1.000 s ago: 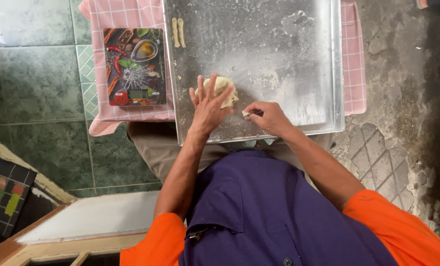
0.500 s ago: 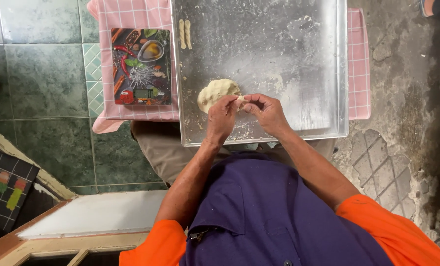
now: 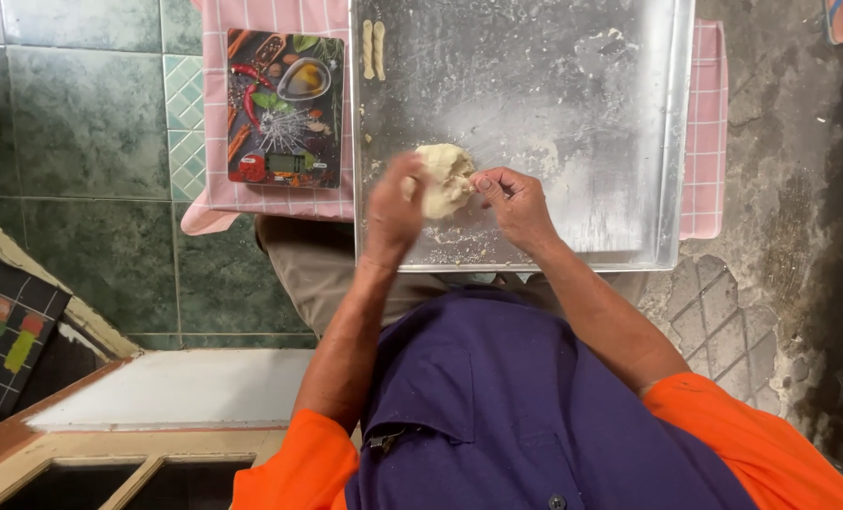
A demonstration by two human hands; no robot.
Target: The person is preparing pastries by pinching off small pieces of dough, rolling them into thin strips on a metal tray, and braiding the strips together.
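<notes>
While the dough lump (image 3: 443, 178) sits on the floured metal tray (image 3: 610, 113), the left hand (image 3: 393, 210) cups its left side and the right hand (image 3: 514, 203) pinches its right edge.

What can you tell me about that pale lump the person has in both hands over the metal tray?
The lump of dough is pale cream, soft-looking and uneven, with a rough, torn surface. It sits low over the near part of the floured metal tray; whether it rests on the tray cannot be told. The left hand covers its left side, slightly blurred, and the right hand pinches its right edge with the fingertips.
</notes>
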